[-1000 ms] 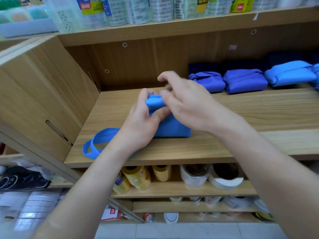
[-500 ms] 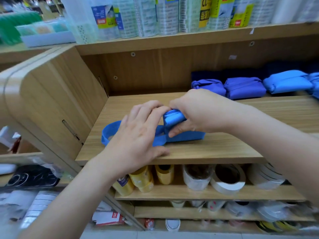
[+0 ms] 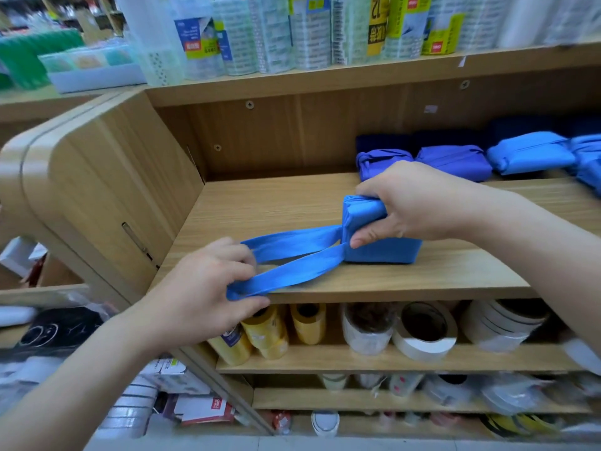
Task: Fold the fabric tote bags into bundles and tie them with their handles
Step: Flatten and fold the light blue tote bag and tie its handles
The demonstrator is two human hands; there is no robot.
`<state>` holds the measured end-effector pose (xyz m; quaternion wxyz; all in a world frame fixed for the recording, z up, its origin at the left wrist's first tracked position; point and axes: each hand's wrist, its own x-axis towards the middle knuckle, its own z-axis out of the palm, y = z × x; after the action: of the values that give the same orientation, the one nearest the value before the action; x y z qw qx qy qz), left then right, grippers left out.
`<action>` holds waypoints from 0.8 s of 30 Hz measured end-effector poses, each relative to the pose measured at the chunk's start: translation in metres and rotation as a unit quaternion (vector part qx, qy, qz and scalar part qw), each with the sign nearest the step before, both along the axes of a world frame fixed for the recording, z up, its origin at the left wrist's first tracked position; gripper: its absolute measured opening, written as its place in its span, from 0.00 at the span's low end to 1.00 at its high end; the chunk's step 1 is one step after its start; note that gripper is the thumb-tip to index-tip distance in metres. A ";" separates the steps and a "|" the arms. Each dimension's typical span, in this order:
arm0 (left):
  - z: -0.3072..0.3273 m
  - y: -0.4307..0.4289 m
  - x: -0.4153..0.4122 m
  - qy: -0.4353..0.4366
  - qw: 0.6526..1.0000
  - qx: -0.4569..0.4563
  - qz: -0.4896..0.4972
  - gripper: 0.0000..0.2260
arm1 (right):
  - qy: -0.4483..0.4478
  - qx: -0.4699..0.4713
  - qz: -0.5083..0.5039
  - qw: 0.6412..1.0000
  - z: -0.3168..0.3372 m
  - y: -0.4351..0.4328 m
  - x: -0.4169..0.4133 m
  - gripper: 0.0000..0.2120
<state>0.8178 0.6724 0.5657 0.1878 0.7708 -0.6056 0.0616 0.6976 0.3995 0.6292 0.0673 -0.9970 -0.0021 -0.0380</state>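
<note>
A bright blue tote bag, folded into a thick bundle (image 3: 380, 245), lies on the wooden shelf (image 3: 406, 278) near its front edge. My right hand (image 3: 413, 203) clamps the bundle from above, thumb on its front face. Its two handle straps (image 3: 292, 255) stretch out leftward, flat and taut. My left hand (image 3: 208, 288) pinches the looped end of the straps at the shelf's front lip. Several tied bundles sit at the back right: two purple ones (image 3: 452, 161) and a light blue one (image 3: 530, 154).
A wooden side panel (image 3: 97, 203) closes the shelf on the left. Below are yellow tape rolls (image 3: 266, 333) and white tape rolls (image 3: 422, 333). Packaged goods (image 3: 292, 34) line the shelf above. More stock fills the lower left.
My left hand has slid off the bundle and drawn the handle straps out to the left. My right hand has shifted right and now holds the bundle alone.
</note>
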 end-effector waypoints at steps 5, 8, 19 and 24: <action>0.045 0.008 -0.017 0.367 0.924 -0.047 -0.096 0.11 | -0.008 -0.006 0.010 1.000 0.002 0.000 -0.007 0.25; 0.061 0.006 -0.020 0.444 0.879 -0.116 -0.127 0.16 | 0.003 -0.047 0.068 0.997 0.006 0.010 -0.012 0.36; 0.062 -0.043 -0.028 0.757 0.518 -0.198 -0.345 0.31 | -0.022 -0.134 0.087 0.987 0.012 0.039 -0.026 0.25; 0.060 -0.049 -0.025 0.795 0.459 -0.263 -0.298 0.31 | -0.024 -0.065 0.079 0.994 0.019 0.033 -0.014 0.10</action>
<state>0.7924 0.6237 0.6252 0.7884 0.1728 -0.3422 -0.4811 0.6840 0.4327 0.6479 0.0053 -0.9948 -0.0849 -0.0566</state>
